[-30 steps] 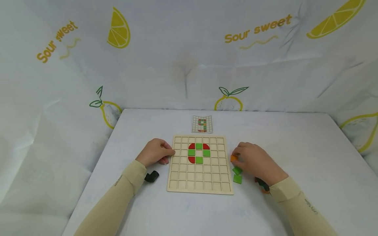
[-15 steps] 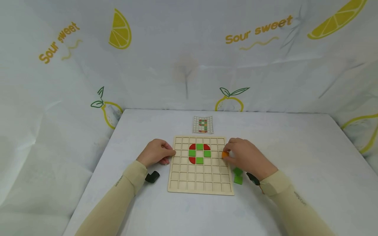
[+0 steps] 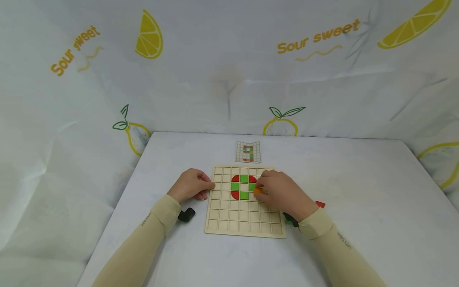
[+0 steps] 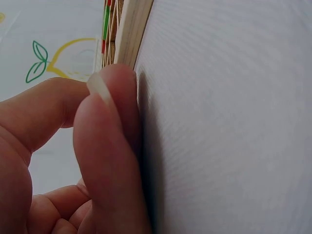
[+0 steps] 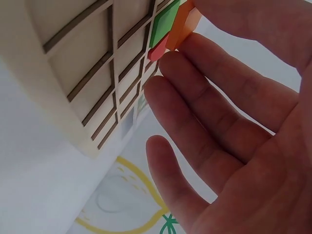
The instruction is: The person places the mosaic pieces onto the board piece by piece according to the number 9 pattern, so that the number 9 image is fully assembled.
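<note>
A wooden grid board (image 3: pixel 229 227) lies in the middle of the table, bearing several green squares and red quarter-round tiles set in a ring. My left hand (image 3: pixel 191 185) is at the board's left edge, thumb and forefinger pinching at the rim. Over the board, my right hand (image 3: pixel 283 193) pinches an orange tile (image 3: pixel 257 191) between thumb and forefinger, right beside the ring's lower right side. In the right wrist view the orange tile (image 5: pixel 183 24) stands on edge next to a green tile (image 5: pixel 165 22) and a red one (image 5: pixel 158 48). The other right fingers extend loosely.
Behind the board lies a small pattern card (image 3: pixel 248 152) with a coloured figure on a grid. A red tile (image 3: pixel 320 204) shows past the right wrist, and green tiles are mostly hidden under it. A white cloth with lemon prints (image 3: pixel 229 79) hangs behind the table.
My right hand has carried the orange tile leftward from the table beside the board to over the grid, next to the ring. My left hand has stayed at the board's edge.
</note>
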A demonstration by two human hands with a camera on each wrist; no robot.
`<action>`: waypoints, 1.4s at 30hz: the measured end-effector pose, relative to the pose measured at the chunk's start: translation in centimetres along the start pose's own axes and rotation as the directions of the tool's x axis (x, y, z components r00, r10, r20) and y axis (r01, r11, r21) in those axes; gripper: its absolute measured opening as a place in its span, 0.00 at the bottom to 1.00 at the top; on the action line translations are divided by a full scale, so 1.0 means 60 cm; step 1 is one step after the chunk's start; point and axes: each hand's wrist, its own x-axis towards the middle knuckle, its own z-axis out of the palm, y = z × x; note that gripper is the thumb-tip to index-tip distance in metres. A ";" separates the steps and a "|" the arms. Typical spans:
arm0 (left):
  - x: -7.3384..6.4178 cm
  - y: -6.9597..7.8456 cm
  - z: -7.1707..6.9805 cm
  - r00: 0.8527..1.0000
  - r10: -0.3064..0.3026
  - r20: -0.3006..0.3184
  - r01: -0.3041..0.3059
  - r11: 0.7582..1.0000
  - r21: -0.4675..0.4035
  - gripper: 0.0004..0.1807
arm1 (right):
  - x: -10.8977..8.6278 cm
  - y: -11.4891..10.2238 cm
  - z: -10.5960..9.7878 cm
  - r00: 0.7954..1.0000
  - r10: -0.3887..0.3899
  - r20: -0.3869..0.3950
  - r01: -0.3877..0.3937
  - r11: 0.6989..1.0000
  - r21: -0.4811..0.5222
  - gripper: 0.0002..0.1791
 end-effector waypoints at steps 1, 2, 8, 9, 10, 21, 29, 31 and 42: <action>0.000 0.001 0.000 1.000 0.003 0.001 -0.003 1.000 -0.001 0.10 | 0.000 -0.001 0.001 1.000 0.000 0.000 0.000 1.000 0.000 0.09; -0.001 0.001 0.001 1.000 0.005 0.002 -0.005 1.000 -0.001 0.10 | 0.000 -0.003 0.002 1.000 -0.001 -0.001 0.001 1.000 0.000 0.09; -0.002 0.004 0.000 1.000 0.003 0.002 -0.003 1.000 0.005 0.10 | 0.001 -0.009 0.006 0.999 -0.040 -0.016 0.040 0.999 -0.017 0.06; -0.002 0.003 0.000 1.000 0.002 0.002 -0.002 1.000 0.005 0.10 | 0.002 -0.010 0.006 0.999 -0.046 -0.016 0.045 0.999 -0.020 0.05; -0.002 0.003 -0.001 1.000 0.000 0.001 0.000 1.000 0.006 0.10 | 0.004 -0.012 0.007 0.999 -0.047 -0.013 0.047 0.999 -0.023 0.06; -0.003 -0.001 -0.004 1.000 0.002 0.008 -0.002 1.000 -0.008 0.10 | 0.009 -0.021 0.014 0.999 -0.028 0.018 0.029 0.998 -0.057 0.07; 0.001 -0.001 -0.003 1.000 -0.002 0.008 0.002 1.000 -0.006 0.11 | 0.008 -0.022 0.016 0.999 -0.039 0.007 0.039 0.996 -0.075 0.07; 0.002 -0.002 -0.002 1.000 -0.003 0.010 0.003 1.000 -0.006 0.11 | 0.007 -0.023 0.017 0.999 -0.036 0.009 0.036 0.996 -0.076 0.06; 0.001 0.000 -0.001 1.000 0.004 0.013 -0.003 1.000 -0.008 0.11 | 0.004 -0.026 0.016 0.999 -0.029 0.018 0.031 0.995 -0.099 0.07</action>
